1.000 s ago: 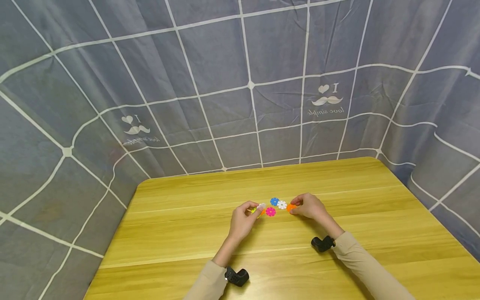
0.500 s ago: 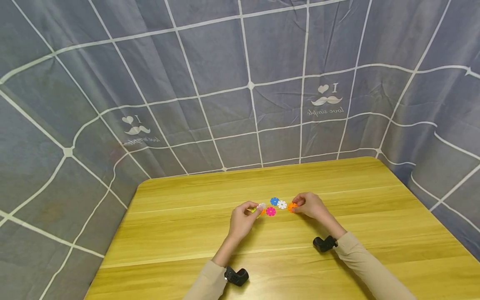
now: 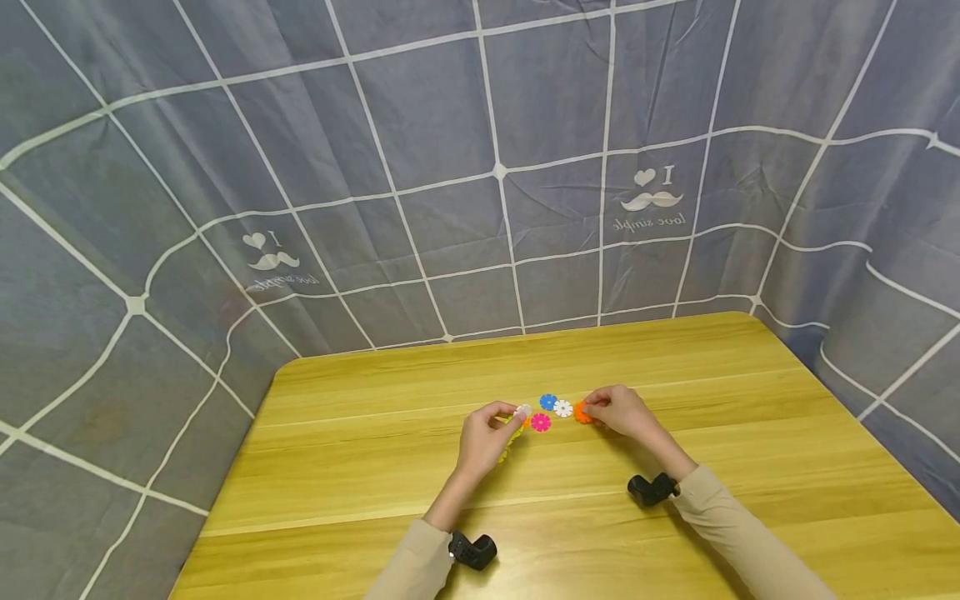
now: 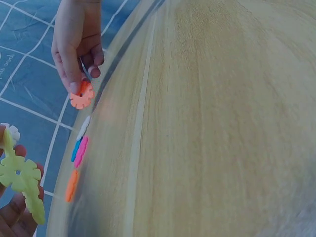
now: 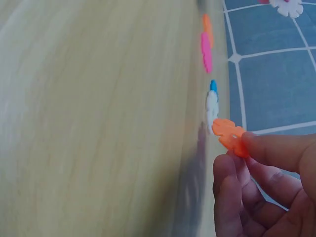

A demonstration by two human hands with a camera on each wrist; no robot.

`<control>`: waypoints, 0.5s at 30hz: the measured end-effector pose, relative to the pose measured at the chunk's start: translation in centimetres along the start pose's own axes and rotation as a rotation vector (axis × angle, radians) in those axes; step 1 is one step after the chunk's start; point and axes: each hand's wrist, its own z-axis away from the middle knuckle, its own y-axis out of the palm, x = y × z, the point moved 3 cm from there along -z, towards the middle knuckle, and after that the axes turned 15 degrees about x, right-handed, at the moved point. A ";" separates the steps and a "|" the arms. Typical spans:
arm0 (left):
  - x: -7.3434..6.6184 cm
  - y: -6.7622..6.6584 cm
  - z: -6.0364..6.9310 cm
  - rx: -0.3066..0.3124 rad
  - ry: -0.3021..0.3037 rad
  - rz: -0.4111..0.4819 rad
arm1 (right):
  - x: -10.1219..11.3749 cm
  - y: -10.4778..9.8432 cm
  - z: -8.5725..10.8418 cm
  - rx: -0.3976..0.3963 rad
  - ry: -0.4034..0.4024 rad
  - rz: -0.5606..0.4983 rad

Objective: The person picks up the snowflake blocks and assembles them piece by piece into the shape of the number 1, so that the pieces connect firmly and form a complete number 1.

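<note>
Between thumb and fingers, my right hand [image 3: 621,410] pinches an orange notched snowflake disc [image 5: 229,137]. It is raised over the table, right of the loose discs. My left hand [image 3: 483,437] holds several joined discs: a white disc [image 4: 12,134] at the top and yellow discs [image 4: 19,174] set at angles to one another. Fingers hide part of this joined piece. Between the hands lie a pink disc [image 3: 541,422], a blue disc [image 3: 548,402], a white disc [image 5: 212,106] and a second orange disc [image 4: 72,185], which the left hand partly covers in the head view.
The wooden table [image 3: 360,483] stretches out on both sides of the hands. A grey curtain [image 3: 420,167] with white lines hangs behind it and along the sides. Each wrist carries a black camera [image 3: 472,551].
The right hand has shifted slightly to the right and turned its orange disc. More yellow discs now show below the left hand. The loose discs lie where they were.
</note>
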 end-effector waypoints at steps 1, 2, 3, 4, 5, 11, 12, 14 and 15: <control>0.0 0.0 0.0 -0.001 0.000 0.000 | 0.1 0.0 0.1 -0.005 -0.001 -0.003; -0.1 0.0 0.0 -0.003 0.005 -0.001 | 0.3 0.0 0.1 -0.007 -0.011 0.002; -0.1 0.0 0.0 -0.005 0.009 -0.001 | 0.4 0.0 0.2 -0.013 -0.015 -0.001; -0.1 0.0 0.0 -0.007 0.015 0.000 | 0.6 0.0 0.3 -0.016 -0.020 0.000; -0.1 0.0 0.0 -0.008 0.019 0.005 | 0.8 0.0 0.4 -0.020 -0.024 -0.002; -0.3 0.1 0.0 -0.004 0.025 0.015 | 2.1 0.1 1.1 -0.039 -0.061 0.004; -0.3 0.1 -0.1 -0.004 0.027 0.012 | 2.3 0.1 1.2 -0.042 -0.070 0.010; -0.3 0.1 -0.1 -0.004 0.032 0.012 | 2.7 0.2 1.3 -0.054 -0.077 0.027; -0.3 0.2 -0.1 -0.004 0.032 0.014 | 2.9 0.2 1.3 -0.063 -0.072 0.037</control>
